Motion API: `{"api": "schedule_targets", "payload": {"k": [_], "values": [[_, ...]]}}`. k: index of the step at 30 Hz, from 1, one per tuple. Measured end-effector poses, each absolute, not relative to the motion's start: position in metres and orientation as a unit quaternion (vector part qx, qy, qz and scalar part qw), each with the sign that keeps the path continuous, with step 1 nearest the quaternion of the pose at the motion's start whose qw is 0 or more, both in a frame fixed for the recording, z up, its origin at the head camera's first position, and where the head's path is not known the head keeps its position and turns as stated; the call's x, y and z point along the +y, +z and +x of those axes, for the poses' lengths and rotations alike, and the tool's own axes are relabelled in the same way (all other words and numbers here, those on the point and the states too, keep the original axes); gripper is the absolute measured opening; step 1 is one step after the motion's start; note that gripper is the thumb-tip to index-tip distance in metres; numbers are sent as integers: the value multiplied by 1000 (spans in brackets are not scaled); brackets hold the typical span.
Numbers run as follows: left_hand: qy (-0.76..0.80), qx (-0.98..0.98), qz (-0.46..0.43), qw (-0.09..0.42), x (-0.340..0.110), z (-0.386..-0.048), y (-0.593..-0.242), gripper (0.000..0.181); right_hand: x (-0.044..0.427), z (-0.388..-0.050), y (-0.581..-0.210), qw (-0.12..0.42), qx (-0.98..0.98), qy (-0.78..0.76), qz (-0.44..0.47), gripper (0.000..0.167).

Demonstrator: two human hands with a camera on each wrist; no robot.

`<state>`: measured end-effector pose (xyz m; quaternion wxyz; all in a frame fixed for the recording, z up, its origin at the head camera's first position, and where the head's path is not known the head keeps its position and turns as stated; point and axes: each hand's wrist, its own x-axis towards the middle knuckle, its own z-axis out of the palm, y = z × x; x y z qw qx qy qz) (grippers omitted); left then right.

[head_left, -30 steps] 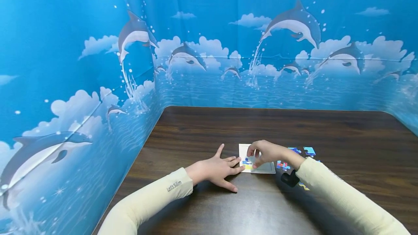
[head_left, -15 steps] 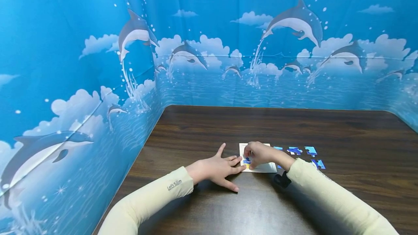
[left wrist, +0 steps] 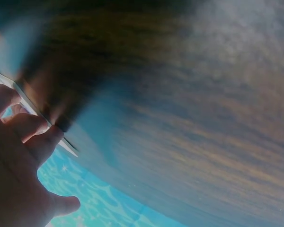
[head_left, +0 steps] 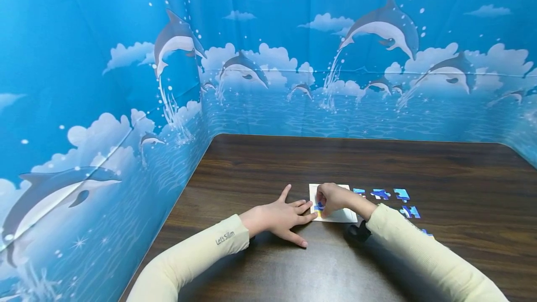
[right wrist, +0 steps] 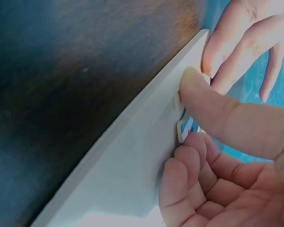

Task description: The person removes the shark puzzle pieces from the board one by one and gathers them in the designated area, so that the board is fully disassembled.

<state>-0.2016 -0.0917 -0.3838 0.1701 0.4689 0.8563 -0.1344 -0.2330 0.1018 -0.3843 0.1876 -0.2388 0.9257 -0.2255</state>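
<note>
A white puzzle board [head_left: 345, 217] lies on the table, with blue and yellow puzzle pieces [head_left: 317, 210] at its left side. My left hand [head_left: 282, 218] is spread flat, its fingertips touching the board's left edge. Over the board's left part, my right hand [head_left: 334, 198] has its thumb and fingers curled down at a puzzle piece [right wrist: 186, 126]. In the right wrist view the thumb presses on the board beside that piece, and the fingertips meet its other side. Fingers hide most of it. The left wrist view shows the left fingers [left wrist: 43, 142] along the board's edge.
Several loose puzzle pieces [head_left: 380, 194] lie to the right of the board, some partly hidden by the right forearm. The dark wooden table [head_left: 251, 162] is bordered at the back and left by a blue dolphin curtain [head_left: 268, 92].
My right forearm has swung slightly left and the right fingers have shifted a little on the board. More of the loose pieces show. The left hand stays in place.
</note>
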Motion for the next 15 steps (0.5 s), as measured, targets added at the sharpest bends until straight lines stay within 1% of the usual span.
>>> {"api": "schedule_targets", "payload": {"k": [4,15], "values": [[-136,854,475,166,-93,-202,-385,79,102,-233,-384,192,927,-227,-227,29],[-141,831,516,150,-100,-206,-388,84,104,-237,-389,194,922,-235,-238,30]]}}
